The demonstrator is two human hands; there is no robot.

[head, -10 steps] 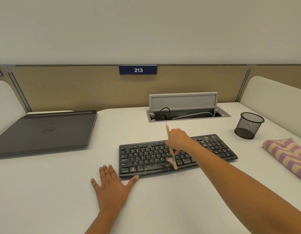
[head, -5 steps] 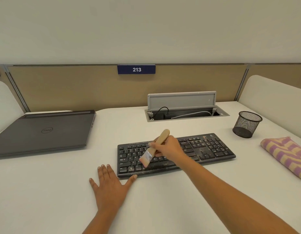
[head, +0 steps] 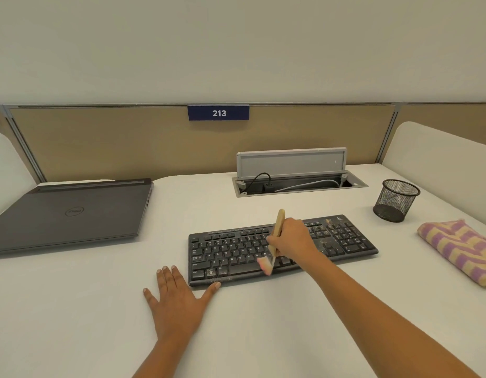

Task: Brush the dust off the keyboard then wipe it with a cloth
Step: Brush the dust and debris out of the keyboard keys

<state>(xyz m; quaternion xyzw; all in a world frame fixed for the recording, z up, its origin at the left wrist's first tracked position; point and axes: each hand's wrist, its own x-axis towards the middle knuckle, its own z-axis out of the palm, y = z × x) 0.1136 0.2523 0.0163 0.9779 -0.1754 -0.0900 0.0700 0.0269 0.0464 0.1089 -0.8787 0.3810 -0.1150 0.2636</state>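
A dusty black keyboard (head: 231, 255) lies across the middle of the white desk. My right hand (head: 292, 240) is over its centre, shut on a wooden-handled brush (head: 274, 241) whose pale bristles touch the lower key rows near the space bar. My left hand (head: 179, 298) lies flat on the desk with fingers spread, its thumb tip against the keyboard's front left edge. A folded purple and yellow striped cloth (head: 459, 249) rests on the desk at the far right.
A shut dark laptop (head: 70, 214) lies at the left. A black mesh pen cup (head: 395, 200) stands at the back right. An open cable box (head: 296, 181) with wires sits behind the keyboard, before the beige partition.
My right hand has swept the brush from the keyboard's left half back toward its middle, turning the handle more upright. The left hand has stayed flat in place.
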